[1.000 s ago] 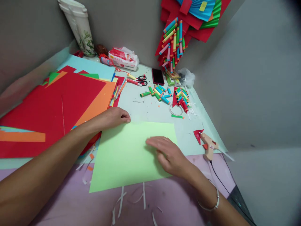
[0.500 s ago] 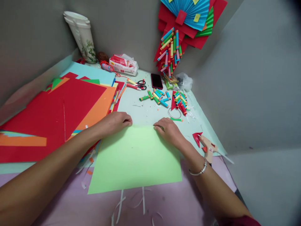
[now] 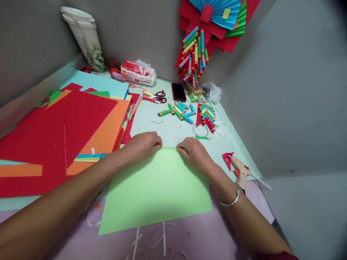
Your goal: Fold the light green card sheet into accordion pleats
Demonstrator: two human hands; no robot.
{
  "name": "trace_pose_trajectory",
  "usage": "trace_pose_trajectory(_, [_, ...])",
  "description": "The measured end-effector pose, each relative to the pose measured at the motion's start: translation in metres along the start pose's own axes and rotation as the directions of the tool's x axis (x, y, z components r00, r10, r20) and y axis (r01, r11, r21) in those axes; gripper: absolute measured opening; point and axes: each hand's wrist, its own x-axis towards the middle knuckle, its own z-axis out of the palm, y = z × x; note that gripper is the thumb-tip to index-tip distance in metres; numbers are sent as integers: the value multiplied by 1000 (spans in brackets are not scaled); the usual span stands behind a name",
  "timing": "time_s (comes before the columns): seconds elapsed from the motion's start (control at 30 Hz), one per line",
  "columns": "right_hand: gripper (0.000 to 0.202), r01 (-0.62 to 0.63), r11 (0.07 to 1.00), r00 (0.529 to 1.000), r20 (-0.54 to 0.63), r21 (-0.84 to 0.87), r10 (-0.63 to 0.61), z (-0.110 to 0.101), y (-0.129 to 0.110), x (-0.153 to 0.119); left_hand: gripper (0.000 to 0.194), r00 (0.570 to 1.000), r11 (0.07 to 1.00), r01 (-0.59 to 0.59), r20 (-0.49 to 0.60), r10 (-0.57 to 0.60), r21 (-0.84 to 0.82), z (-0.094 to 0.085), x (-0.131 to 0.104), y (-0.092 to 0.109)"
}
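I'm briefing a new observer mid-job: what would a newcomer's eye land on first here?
Probably the light green sheet, front and centre, with the left hand and right hand pinching its far edge. Next, the big red paper spread over the left side. Then, at the top right of centre, the blue pleated fan above a cluster of colourful rolls.

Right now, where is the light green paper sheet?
The sheet lies lower centre in the head view, left hand and right hand at its far edge.
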Motion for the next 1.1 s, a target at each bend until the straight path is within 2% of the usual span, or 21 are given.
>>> trace_pose_trajectory(0.2, [16,38,991,999,-24,-125,-42,0,7,-11,30,992,987,-101,-60,109,122,11,-4,0])
trace_pose_trajectory(0.4, [25,103,947,988,-77,-303,-132,0,14,-22,30,965,946,-182,-135,224,269,26,-11,-4])
trace_pose_trajectory(0.63, [24,140,885,978,-78,-445,-194,-1,18,-36,24,868,827,-278,-241,434,488,36,-15,-12])
trace_pose_trajectory(0.73, [26,113,866,975,-113,-487,-191,0,19,-43,24,859,809,-287,-235,454,513,36,-18,-11])
trace_pose_trajectory(1.1, [25,-33,867,974,-212,-498,-84,8,19,-61,41,877,812,-323,-169,450,487,38,-23,-7])
